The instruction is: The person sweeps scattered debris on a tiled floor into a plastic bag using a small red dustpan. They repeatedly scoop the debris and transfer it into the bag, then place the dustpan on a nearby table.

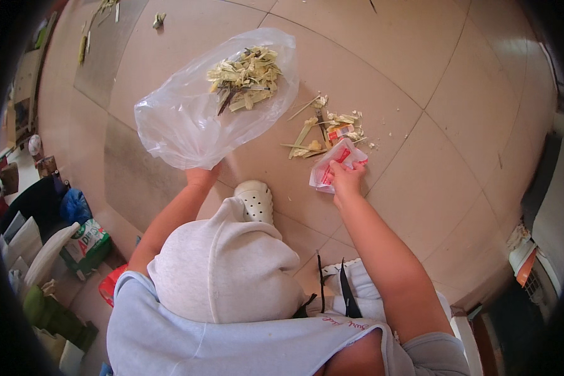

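Note:
My left hand (203, 175) is at the near edge of a clear plastic bag (178, 120), its fingers hidden under the plastic. Pale yellow plant scraps (249, 77), with some dark stalks among them, lie in a heap at the bag's far part. In my right hand (345, 177) is a crumpled white and red wrapper (326, 171), gripped at its near side. The wrapper's far edge meets a smaller pile of scraps (305, 136) on the tiled floor, where a small red and white packet (340, 132) also lies.
More scraps (159, 20) lie on the floor at the far left, and crumbs are scattered right of the small pile. A white clog (254, 202) is on my foot between my hands. Packages and a green and white box (88, 244) stand at left.

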